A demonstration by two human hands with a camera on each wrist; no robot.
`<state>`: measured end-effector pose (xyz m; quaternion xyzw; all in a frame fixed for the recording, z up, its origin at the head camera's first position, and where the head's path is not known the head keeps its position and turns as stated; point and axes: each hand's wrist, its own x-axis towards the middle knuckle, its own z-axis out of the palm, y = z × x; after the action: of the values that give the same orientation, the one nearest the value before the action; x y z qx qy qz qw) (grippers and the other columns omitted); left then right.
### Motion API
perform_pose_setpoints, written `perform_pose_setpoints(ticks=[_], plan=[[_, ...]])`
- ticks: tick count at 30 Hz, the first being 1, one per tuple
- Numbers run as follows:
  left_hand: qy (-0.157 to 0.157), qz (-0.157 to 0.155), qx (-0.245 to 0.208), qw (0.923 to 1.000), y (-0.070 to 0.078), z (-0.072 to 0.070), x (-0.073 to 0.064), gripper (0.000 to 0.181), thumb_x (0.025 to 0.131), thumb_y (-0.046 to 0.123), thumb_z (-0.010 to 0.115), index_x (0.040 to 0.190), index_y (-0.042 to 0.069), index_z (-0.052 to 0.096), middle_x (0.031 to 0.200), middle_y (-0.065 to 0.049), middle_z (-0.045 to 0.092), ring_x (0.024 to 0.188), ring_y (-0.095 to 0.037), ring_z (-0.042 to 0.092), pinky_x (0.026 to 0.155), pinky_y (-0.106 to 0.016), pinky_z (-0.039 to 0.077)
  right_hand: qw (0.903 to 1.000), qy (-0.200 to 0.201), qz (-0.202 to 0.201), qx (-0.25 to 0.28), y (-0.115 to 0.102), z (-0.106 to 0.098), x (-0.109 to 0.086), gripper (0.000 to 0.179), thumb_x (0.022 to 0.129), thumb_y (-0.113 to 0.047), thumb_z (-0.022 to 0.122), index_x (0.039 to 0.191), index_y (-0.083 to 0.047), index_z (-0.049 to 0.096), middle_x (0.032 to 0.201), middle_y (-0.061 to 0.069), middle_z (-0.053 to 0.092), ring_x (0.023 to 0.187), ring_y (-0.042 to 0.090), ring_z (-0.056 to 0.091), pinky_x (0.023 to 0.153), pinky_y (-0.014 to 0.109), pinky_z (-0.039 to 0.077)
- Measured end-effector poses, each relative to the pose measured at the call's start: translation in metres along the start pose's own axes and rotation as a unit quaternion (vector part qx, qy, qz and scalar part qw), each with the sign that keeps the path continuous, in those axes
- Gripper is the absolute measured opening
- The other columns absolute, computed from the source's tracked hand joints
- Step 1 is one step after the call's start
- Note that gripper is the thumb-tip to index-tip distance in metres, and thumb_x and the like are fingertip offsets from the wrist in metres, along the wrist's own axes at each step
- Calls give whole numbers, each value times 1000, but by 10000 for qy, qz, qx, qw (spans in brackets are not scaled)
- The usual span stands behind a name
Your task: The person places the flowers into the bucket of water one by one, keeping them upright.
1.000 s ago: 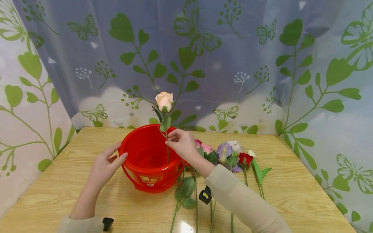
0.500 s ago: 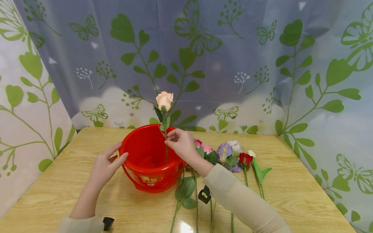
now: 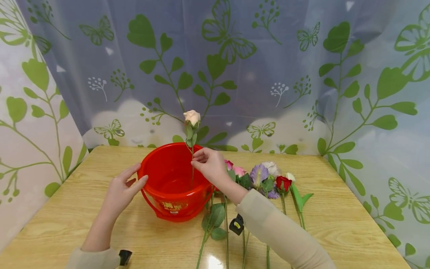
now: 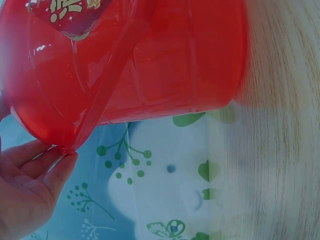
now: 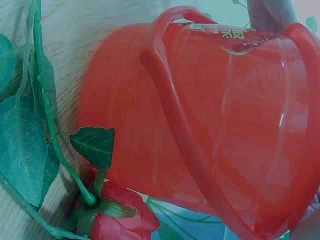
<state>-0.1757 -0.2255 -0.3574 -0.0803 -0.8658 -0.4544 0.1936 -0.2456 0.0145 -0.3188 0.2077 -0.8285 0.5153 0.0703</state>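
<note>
From my seat, the cream rose (image 3: 192,118) has just turned and shifted slightly, its bloom now a little lower; I read that as the stem being adjusted, not yet let go. The right hand (image 3: 212,167) pinches that stem inside the red bucket (image 3: 161,160); whether it touches bottom, I can't tell. The left hand's (image 3: 118,190) fingers grip the rim. Beside the bucket, the red rose (image 3: 283,184) lies on the table (image 3: 336,224).
</note>
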Motion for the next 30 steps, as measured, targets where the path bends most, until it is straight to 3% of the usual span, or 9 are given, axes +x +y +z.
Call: perform_pose_setpoints(ticks=[20, 30], plan=[[-30, -32, -25, 10000, 1, -1, -1, 52, 86, 21, 59, 125, -9, 43, 124, -25, 45, 115, -38, 40, 81, -42, 44, 9986, -92, 76, 510, 3, -23, -13, 18, 77, -7, 68, 93, -1, 63, 88, 7, 65, 79, 17, 60, 69, 27, 52], [-7, 14, -32, 10000, -1, 0, 0, 51, 85, 19, 60, 124, -10, 44, 124, -26, 46, 115, -38, 41, 81, -43, 44, 9970, -135, 374, 665, 9, -32, -19, 19, 77, -8, 68, 94, -2, 64, 88, 5, 65, 80, 16, 60, 70, 29, 51]])
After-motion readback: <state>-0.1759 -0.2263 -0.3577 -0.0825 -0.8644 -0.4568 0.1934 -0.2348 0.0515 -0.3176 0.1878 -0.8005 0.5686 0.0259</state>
